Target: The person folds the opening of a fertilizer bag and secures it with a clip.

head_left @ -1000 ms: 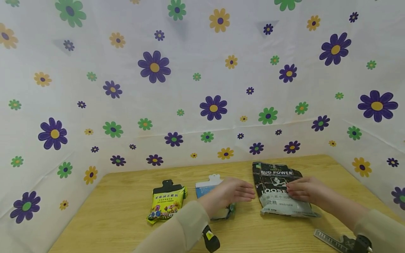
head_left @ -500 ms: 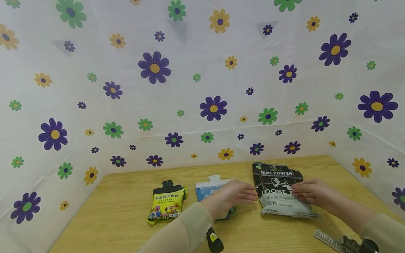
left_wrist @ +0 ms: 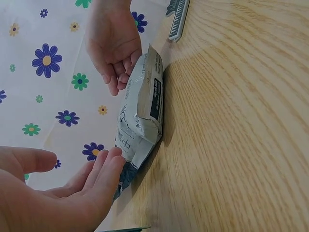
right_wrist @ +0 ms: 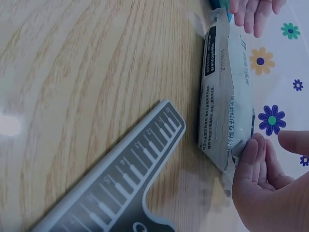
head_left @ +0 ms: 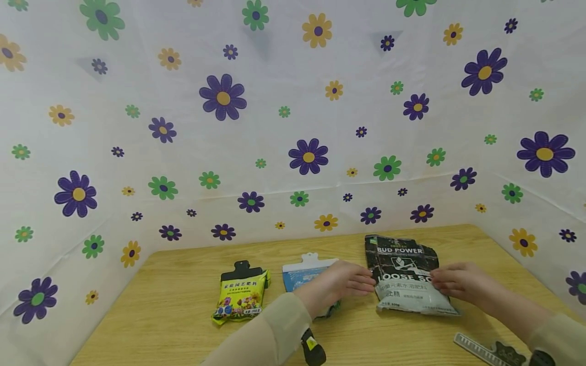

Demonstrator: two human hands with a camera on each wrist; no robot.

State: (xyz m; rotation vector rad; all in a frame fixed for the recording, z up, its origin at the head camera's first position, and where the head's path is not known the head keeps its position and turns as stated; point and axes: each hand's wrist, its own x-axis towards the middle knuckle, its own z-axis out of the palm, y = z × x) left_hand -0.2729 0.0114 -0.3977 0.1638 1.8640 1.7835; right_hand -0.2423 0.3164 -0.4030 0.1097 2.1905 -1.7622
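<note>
A black-and-silver fertilizer bag (head_left: 403, 290), lettered "BUD POWER", lies on the wooden table between my two hands. My left hand (head_left: 341, 284) is at its left edge with fingers straight, and my right hand (head_left: 462, 282) is at the right edge, fingertips overlapping the lettering. In the left wrist view, the fingers (left_wrist: 104, 174) of the left hand reach the bag's dark top end, thumb held apart. In the right wrist view, the right fingertips (right_wrist: 256, 145) meet the bag's lower corner. Neither hand grips it.
Left of the bag lies a blue bag (head_left: 297, 277) with a white clip (head_left: 309, 260), partly hidden by my left hand. Farther left is a yellow fertilizer bag (head_left: 240, 295) with a black clip (head_left: 241, 272). A loose ruler-marked clip (head_left: 485, 351) lies front right.
My right hand has slid right across the bag's front to its right edge. My left hand has shifted slightly right, up to the bag's left edge. The bags stay in place.
</note>
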